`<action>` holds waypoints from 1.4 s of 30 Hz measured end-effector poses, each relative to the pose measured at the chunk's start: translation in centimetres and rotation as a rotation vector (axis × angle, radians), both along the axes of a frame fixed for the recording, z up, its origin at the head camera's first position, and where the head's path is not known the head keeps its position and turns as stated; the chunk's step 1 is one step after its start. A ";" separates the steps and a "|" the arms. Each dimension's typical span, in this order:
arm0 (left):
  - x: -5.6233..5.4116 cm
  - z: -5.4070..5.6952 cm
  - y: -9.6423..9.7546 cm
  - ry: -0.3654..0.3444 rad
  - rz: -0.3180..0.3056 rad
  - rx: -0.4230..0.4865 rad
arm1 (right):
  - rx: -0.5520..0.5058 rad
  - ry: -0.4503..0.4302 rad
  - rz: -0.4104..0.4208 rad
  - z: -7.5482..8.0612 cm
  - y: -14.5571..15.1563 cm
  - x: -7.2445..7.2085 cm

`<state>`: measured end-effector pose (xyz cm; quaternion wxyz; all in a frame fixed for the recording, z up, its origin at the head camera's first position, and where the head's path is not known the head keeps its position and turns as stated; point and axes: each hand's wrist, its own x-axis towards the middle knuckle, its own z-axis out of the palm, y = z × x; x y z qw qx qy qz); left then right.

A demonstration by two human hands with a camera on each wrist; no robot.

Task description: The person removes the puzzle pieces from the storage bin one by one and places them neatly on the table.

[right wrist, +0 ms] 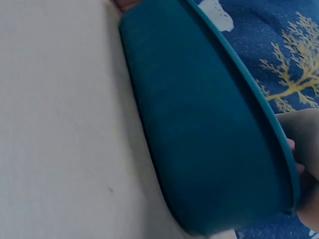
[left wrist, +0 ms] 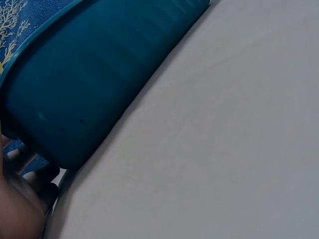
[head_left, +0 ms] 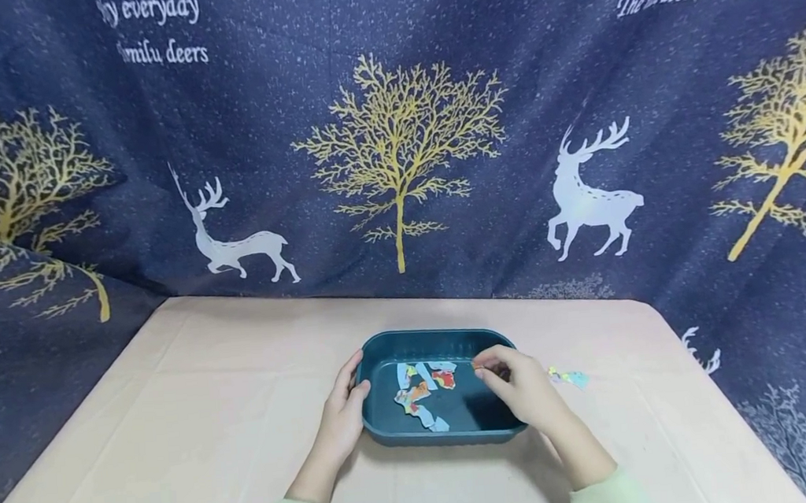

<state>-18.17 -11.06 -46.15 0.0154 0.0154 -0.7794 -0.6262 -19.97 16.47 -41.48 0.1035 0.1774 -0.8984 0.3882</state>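
Observation:
A deep teal plastic tray [head_left: 446,439] with rounded corners stands on the table. My left hand [head_left: 341,414] grips its left end, thumb at the rim and fingers along the outer wall. In the left wrist view, fingers [left wrist: 42,177] bend against the tray's end. Over the right side of the tray, my right hand [head_left: 527,388] pinches a small orange piece [head_left: 478,365], mostly hidden by the fingertips. Flat, irregular paper-like pieces [head_left: 414,395] in light blue, orange, red and yellow lie on the tray's floor, some overlapping. The right wrist view shows mainly the tray's outer wall [right wrist: 199,129].
More light blue and yellow pieces [head_left: 571,378] lie on the table right of the tray, partly behind the right hand. A pale cloth [head_left: 243,390] covers the table. Behind it hangs a dark blue curtain [head_left: 427,13] printed with deer and trees.

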 end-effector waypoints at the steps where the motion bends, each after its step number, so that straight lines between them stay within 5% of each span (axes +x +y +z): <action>1: 0.0 0.0 0.0 0.002 -0.002 -0.003 | -0.022 0.011 -0.013 0.0 0.3 0.1; 7: -0.1 -0.2 0.1 -0.014 0.001 -0.013 | -0.196 0.083 -0.086 0.0 2.0 0.6; 13: -0.1 -0.3 -0.1 -0.002 -0.009 -0.028 | -0.288 0.029 -0.187 1.4 3.0 1.3; 26: 0.0 0.0 -0.4 -0.018 -0.014 -0.039 | -0.340 -0.091 -0.285 -0.4 8.6 0.6; 34: -0.2 -0.1 -0.4 -0.022 -0.014 -0.043 | -0.339 -0.193 -0.424 -1.4 11.0 0.3; 42: -0.4 -0.1 -0.3 -0.019 -0.020 -0.046 | -0.621 -0.300 -0.545 -1.9 12.6 -0.3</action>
